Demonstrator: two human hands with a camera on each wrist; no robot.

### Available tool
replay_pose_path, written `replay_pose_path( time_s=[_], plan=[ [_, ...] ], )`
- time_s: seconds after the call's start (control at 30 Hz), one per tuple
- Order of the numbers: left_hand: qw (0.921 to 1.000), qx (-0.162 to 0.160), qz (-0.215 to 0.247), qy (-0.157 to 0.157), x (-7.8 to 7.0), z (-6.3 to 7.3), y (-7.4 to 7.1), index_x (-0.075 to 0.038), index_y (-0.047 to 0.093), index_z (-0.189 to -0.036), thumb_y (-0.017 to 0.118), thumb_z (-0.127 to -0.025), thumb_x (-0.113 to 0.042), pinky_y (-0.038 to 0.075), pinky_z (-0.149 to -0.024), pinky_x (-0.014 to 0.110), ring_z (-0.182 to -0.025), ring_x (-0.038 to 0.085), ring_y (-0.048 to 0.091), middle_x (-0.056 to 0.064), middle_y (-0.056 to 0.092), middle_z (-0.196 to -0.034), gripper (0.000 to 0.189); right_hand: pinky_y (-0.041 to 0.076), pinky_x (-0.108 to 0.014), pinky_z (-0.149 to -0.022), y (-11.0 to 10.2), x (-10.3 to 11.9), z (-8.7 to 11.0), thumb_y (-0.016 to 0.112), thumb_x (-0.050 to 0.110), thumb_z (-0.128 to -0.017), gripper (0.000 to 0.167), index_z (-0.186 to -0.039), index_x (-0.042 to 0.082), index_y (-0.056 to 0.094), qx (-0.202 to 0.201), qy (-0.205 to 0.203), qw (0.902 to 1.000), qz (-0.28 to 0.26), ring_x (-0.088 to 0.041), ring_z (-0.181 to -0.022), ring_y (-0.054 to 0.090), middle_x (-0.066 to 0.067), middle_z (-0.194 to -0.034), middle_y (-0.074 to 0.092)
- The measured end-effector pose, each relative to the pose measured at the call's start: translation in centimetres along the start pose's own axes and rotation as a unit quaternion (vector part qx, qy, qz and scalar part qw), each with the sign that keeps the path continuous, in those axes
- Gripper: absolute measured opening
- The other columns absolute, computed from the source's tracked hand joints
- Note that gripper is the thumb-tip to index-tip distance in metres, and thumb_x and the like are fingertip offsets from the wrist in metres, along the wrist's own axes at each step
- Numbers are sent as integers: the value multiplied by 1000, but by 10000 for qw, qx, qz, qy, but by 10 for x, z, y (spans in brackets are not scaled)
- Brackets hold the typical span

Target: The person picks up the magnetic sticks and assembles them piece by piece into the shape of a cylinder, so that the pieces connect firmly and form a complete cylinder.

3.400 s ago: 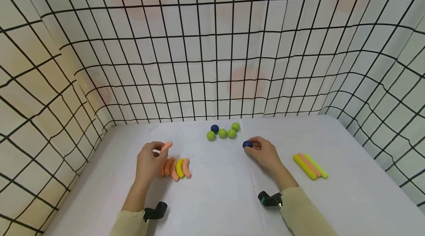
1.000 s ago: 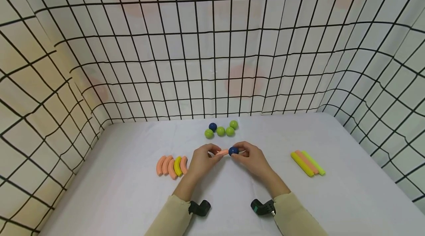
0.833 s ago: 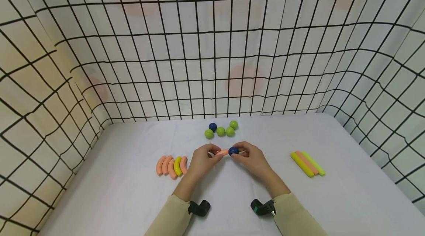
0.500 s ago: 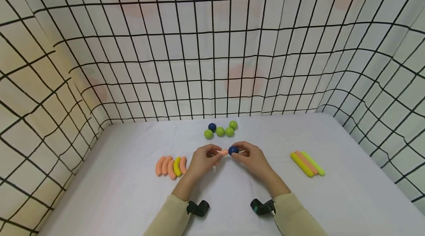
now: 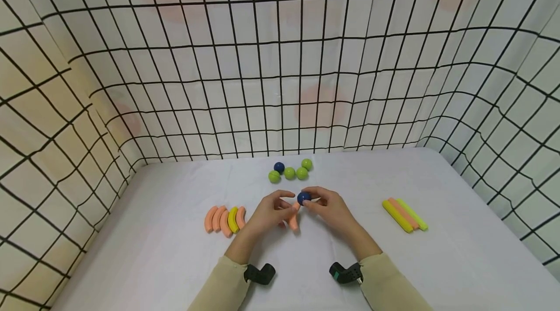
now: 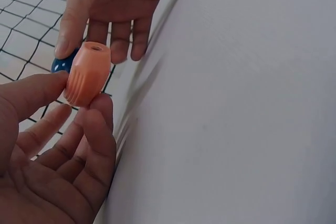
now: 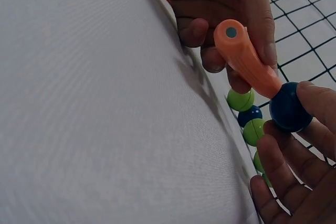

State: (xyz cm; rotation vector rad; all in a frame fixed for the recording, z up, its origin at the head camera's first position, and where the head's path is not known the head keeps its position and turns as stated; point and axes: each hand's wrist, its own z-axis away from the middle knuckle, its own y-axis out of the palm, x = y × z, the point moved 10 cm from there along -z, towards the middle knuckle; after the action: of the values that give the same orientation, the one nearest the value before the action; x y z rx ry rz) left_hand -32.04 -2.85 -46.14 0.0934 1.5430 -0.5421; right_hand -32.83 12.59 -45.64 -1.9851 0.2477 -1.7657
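My right hand [image 5: 328, 205] pinches a dark blue ball [image 5: 304, 198] between thumb and fingertips. From the ball hangs a curved orange magnetic rod [image 5: 293, 218], one end against it, as the right wrist view shows. The rod's free end has a grey metal disc in its tip [image 7: 231, 32] and points down toward the tablecloth. My left hand [image 5: 269, 214] holds the rod near its upper part with thumb and a fingertip, the other fingers loosely bent. In the left wrist view the orange rod [image 6: 89, 74] covers most of the blue ball [image 6: 62, 64].
Behind the hands lie several green balls [image 5: 289, 173] and another dark blue ball [image 5: 279, 167]. To the left is a row of curved orange rods [image 5: 225, 222] with a yellow one [image 5: 234, 219]. Straight rods [image 5: 402, 216] lie right. Black netting [image 5: 280, 82] surrounds the white table.
Both hands came together from apart, bringing the orange rod to the blue ball. Since half a second ago the rod has swung from roughly level to hanging down from the ball.
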Motion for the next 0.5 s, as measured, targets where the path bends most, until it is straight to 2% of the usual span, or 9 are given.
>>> replay_pose_path(
  time_s=[0.3,0.5],
  plan=[
    [9985,-9,514,-193,4,-1,0,-10,44,-146,68,-95,-18,56,-64,29,-69,13,64,15,66,-106,57,49,-29,-78,3,4,1,71,23,-93,40,-132,17,61,128,-9,9999,79,-13,-85,64,-10,-111,71],
    [9938,-98,1098,-162,4,0,0,-17,33,-153,65,-97,-14,61,-68,37,-74,16,67,16,58,-109,65,50,-30,-77,10,3,3,70,26,-94,43,-133,14,57,557,45,9984,-102,-15,-87,64,-10,-107,72]
  ],
)
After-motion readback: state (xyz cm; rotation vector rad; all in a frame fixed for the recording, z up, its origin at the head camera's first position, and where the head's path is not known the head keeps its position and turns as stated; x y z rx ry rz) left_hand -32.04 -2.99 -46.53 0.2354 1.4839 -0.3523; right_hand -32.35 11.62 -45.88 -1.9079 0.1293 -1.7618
